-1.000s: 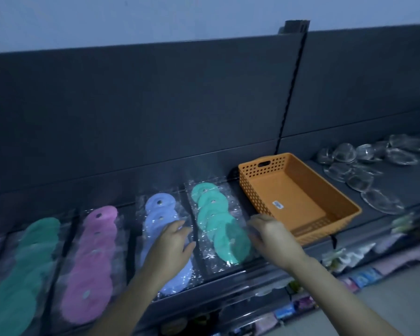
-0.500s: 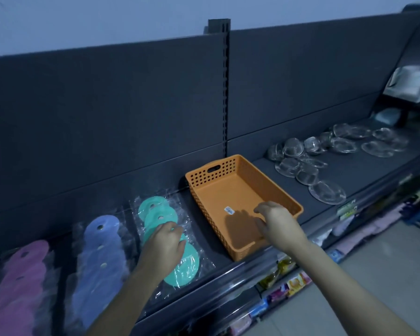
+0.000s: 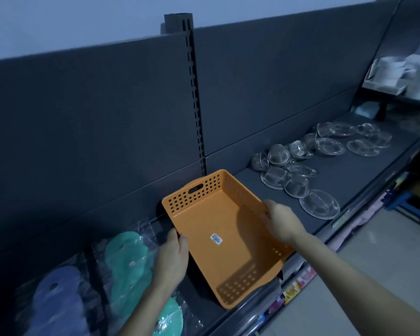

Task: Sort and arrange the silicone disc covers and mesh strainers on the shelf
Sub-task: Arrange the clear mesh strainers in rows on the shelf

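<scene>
An empty orange perforated basket point(image 3: 204, 214) sits on the dark shelf point(image 3: 364, 166), tilted a little toward me. My left hand point(image 3: 174, 257) grips its left rim and my right hand point(image 3: 280, 220) grips its right rim. Left of the basket lies a row of teal silicone disc covers point(image 3: 126, 270) in clear wrapping, with a row of lilac disc covers point(image 3: 56, 301) further left. Several metal mesh strainers point(image 3: 298, 173) lie scattered on the shelf to the right of the basket.
A slotted upright post point(image 3: 194, 93) divides the grey back panel behind the basket. White goods point(image 3: 403, 73) sit on a raised stand at the far right. Colourful packets point(image 3: 294, 289) hang on the lower shelf below the front edge.
My left hand left the teal discs and took the basket's left rim. My right hand moved from inside the basket onto its right rim. The view swung right.
</scene>
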`<state>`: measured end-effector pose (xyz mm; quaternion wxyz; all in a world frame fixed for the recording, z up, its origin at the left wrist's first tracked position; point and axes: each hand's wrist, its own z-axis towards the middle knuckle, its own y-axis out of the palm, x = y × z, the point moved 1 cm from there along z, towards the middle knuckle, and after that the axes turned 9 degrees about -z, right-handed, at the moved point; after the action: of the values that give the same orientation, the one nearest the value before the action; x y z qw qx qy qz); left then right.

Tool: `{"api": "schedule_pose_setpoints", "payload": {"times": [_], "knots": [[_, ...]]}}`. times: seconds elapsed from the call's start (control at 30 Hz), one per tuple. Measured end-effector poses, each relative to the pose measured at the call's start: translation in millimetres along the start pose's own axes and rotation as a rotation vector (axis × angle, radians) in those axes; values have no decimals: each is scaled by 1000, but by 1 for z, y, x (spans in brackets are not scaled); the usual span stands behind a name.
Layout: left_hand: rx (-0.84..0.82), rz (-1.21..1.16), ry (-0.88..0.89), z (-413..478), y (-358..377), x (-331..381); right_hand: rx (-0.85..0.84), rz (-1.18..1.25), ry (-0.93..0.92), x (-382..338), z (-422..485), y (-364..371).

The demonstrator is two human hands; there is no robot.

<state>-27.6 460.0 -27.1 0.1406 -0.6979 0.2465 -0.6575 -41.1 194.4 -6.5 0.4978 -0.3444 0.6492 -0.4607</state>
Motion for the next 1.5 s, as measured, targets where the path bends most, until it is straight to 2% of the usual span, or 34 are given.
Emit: {"api": "schedule_pose_setpoints", "payload": {"times": [0.13, 0.23, 0.37, 0.6, 0.8, 1.2, 1.5], "knots": [[32, -28, 2, 6, 12, 14, 13, 80, 25, 14, 12, -2], [86, -32, 17, 9, 20, 30, 84, 140, 6, 27, 14, -14], [175, -67, 100, 12, 38, 65, 213, 247, -35, 49, 17, -45], [307, -238, 165, 4, 100, 138, 333, 324, -86, 117, 18, -108], [315, -303, 293, -1, 161, 199, 411, 344, -65, 192, 18, -148], [192, -322, 230, 48, 293, 286, 470, 304, 62, 332, 36, -202], [196, -383, 276, 133, 387, 346, 513, 229, 64, 411, 120, -253]]}}
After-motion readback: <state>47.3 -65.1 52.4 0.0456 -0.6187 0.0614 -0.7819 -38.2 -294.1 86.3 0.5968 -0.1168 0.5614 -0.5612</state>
